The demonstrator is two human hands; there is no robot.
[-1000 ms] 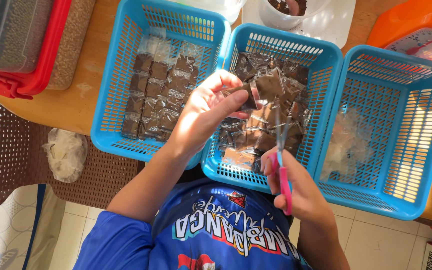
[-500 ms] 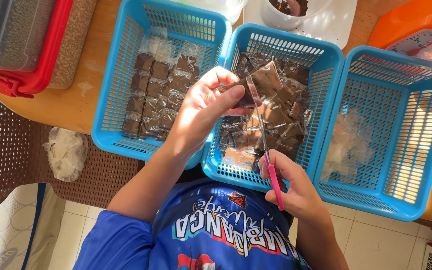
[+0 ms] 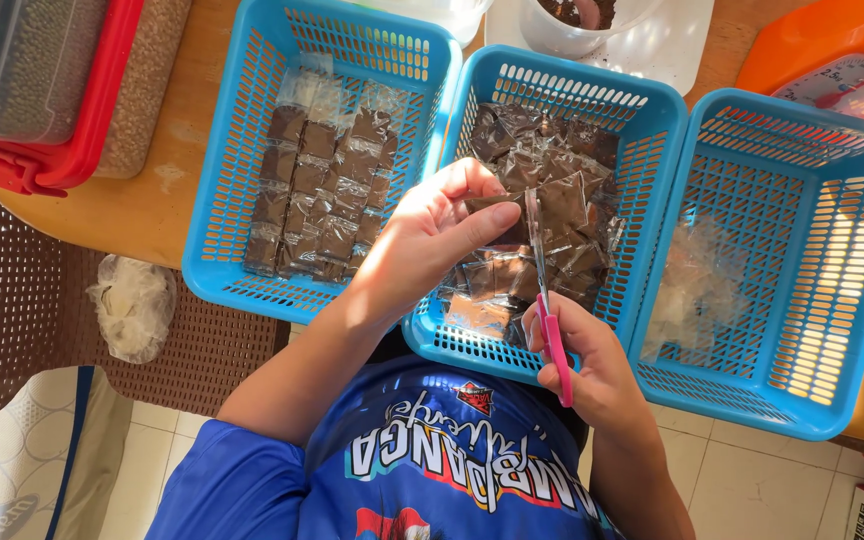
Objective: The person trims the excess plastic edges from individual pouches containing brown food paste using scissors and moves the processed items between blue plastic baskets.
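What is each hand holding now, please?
Left hand: closed, pinching a clear packet of brown pieces.
Right hand: closed around pink-handled scissors, blades at the packet.

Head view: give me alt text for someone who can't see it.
Seen from above, the left hand pinches a clear packet of brown blocks over the middle blue basket while the right hand cuts it with pink-handled scissors. The left basket holds neat rows of packets; the right basket holds clear plastic scraps.

Small clear packet of brown filling (image 3: pixel 512 205) pinched above middle blue basket, pink-handled scissors (image 3: pixel 544 300) upright, blades at packet
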